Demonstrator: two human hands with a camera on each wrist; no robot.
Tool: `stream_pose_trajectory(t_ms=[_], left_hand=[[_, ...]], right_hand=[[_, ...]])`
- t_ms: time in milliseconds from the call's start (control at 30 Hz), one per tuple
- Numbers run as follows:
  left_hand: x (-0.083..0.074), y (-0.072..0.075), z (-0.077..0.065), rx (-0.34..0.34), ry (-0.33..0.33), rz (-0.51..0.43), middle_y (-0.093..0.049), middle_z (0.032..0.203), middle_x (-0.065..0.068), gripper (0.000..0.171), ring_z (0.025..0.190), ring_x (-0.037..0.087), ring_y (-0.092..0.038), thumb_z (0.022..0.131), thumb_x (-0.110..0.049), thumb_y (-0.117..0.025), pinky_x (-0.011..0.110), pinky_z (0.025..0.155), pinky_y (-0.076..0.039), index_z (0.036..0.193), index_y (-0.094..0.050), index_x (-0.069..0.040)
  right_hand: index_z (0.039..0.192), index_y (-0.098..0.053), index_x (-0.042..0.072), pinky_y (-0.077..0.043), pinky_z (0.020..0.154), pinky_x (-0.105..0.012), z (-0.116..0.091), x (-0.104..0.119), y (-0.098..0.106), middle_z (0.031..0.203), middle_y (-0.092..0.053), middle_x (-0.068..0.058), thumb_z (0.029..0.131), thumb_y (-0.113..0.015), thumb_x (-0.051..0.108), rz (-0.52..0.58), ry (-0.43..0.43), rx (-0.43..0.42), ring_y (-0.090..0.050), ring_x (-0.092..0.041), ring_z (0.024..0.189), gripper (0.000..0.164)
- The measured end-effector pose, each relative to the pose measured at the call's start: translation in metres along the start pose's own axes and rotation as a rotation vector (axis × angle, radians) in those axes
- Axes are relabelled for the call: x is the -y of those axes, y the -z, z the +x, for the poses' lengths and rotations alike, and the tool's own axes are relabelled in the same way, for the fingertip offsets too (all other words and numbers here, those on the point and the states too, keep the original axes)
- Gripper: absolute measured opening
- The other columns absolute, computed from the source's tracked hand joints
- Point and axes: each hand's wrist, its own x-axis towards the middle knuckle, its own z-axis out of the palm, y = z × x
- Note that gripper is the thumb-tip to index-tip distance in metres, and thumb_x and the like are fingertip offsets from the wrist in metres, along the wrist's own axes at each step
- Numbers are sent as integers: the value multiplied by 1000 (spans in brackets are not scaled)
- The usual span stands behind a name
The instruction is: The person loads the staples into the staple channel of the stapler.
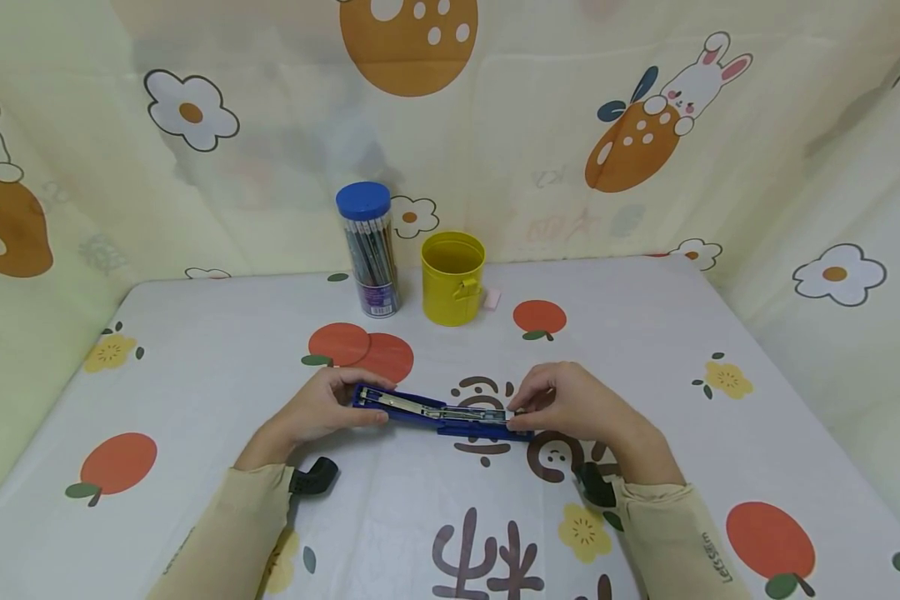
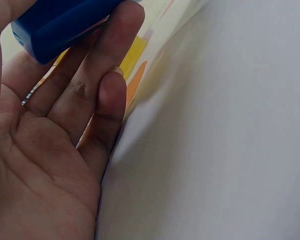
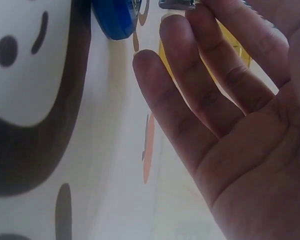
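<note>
A blue stapler [image 1: 401, 406] lies opened out across the middle of the table, its metal rail facing up. At its left end, my left hand [image 1: 328, 408] grips the blue body between thumb and fingers. In the left wrist view, the stapler's blue end [image 2: 60, 27] sits above the palm. My right hand [image 1: 570, 400] pinches at the rail's right end with thumb and fingertips. Close to those fingertips in the right wrist view is a small grey metal piece [image 3: 176, 4]; whether it is rail or a strip of staples I cannot tell.
Behind the stapler stand a clear tube of pencils [image 1: 375, 258] with a blue lid and a yellow bucket [image 1: 452, 287]. A small pink piece [image 1: 492, 298] lies beside the bucket. A printed cloth covers the table [image 1: 217, 358], and curtains hang around it.
</note>
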Motion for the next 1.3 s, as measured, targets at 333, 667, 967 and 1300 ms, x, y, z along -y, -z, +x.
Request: stream_pose_trajectory(t_ms=[333, 667, 967, 1300], left_hand=[[1, 1, 0, 0, -5, -5, -71, 109, 12, 37, 95, 25, -62, 82, -8, -84, 26, 79, -49, 117, -72, -3], [-1, 0, 1, -5, 4, 4, -71, 112, 11, 37, 97, 25, -63, 82, -9, -85, 27, 81, -50, 116, -72, -5], [-2, 0, 1, -4, 7, 20, -71, 112, 10, 36, 99, 26, -62, 83, -11, -84, 28, 83, -50, 117, -72, -5], [-3, 0, 0, -2, 19, 17, -71, 112, 10, 37, 100, 26, -62, 82, -11, -84, 28, 84, -50, 117, -72, -5]], right_hand=[[92, -80, 12, -55, 70, -31, 0, -1, 1, 87, -66, 0, 80, -87, 18, -6, -12, 5, -63, -18, 77, 15], [89, -81, 16, -54, 74, -30, -2, -4, 3, 89, -68, 2, 78, -89, 18, 19, 65, 16, -63, -19, 80, 14], [94, -83, 15, -53, 73, -30, -2, -4, 2, 90, -66, 4, 79, -88, 19, -13, 59, 55, -61, -22, 86, 17], [100, -80, 15, -56, 78, -31, -4, -4, 4, 96, -69, 2, 79, -89, 23, 44, 39, 48, -67, -19, 87, 25]])
